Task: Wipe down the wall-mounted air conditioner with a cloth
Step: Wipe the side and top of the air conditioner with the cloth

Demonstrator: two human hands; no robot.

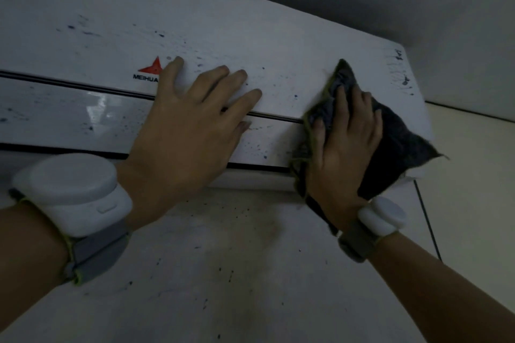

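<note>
Left hand (pixel 192 117): flat, fingers spread, on air conditioner (pixel 250 44).
Right hand (pixel 344 145): presses dark cloth (pixel 395 145) at unit's 3 o'clock end.

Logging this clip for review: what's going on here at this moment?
A person is wiping a white wall-mounted air conditioner. The right hand presses a dark grey cloth against the unit's front near its right end. The left hand lies flat and open on the panel beside the red logo, holding nothing. Dark specks dot the casing and the wall below. Both wrists wear white devices on straps.
</note>
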